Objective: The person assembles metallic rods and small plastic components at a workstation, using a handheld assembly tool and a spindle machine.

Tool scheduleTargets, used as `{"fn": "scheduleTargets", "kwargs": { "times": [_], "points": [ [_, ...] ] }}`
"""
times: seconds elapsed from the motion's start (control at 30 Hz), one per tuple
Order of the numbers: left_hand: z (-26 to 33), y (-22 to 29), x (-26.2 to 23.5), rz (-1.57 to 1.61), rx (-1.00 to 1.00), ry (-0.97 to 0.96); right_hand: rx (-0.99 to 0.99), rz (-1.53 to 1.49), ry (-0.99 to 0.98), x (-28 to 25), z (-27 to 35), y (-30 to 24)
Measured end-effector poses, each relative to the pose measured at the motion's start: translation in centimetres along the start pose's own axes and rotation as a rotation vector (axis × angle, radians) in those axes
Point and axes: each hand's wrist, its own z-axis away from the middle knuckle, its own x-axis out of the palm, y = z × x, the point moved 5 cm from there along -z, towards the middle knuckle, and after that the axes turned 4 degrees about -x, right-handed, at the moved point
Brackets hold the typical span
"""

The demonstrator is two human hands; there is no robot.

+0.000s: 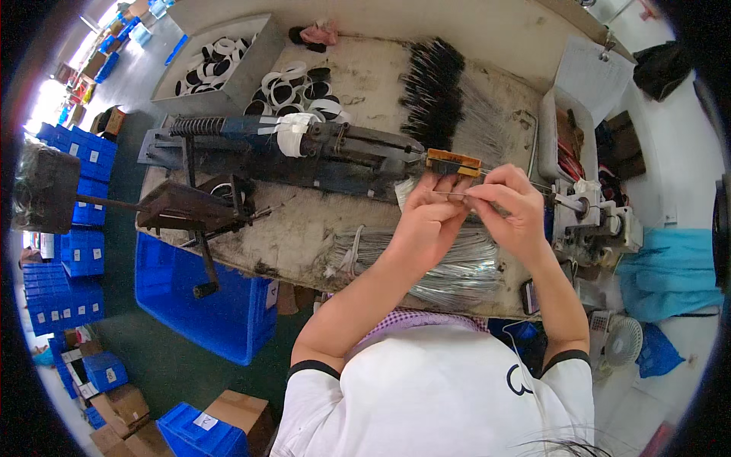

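My left hand (432, 217) and my right hand (518, 204) are close together in front of an orange-and-black block (454, 163) at the machine's tip. Between their pinched fingertips runs a short length of thin wire (451, 193). My left fingers curl beneath the block; whether they touch it is hard to tell. Below my forearms lies a thick bundle of shiny silver wires (457, 274), tied at its left end. Beyond the block is a heap of thin black bristly pieces (434, 87), with loose bare wires (487, 114) on its right.
A long dark bench machine (304, 179) with a spring and a crank spans the table's left. A grey tray (263, 53) of black-and-white rings stands behind it. At the right are a spindle device (590, 209) and another tray (548, 137). A blue bin (205, 305) sits below left.
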Motion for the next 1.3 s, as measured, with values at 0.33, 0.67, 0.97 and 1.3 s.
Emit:
{"fn": "scheduleTargets", "kwargs": {
  "times": [0.33,0.67,0.97,1.3],
  "points": [
    [-0.3,0.2,0.5,-0.021,0.085,0.023,-0.012,0.150,0.102,0.7,-1.1,0.9],
    [-0.5,0.2,0.3,-0.015,0.060,0.091,-0.080,0.299,0.036,-0.1,-1.7,1.4],
    [-0.5,0.1,0.3,-0.079,0.071,0.116,-0.143,0.361,0.027,0.1,-2.0,0.4],
    [-0.5,0.2,0.0,-0.080,0.073,0.124,-0.166,0.416,0.007,-0.6,-1.4,0.3]
  ]
}}
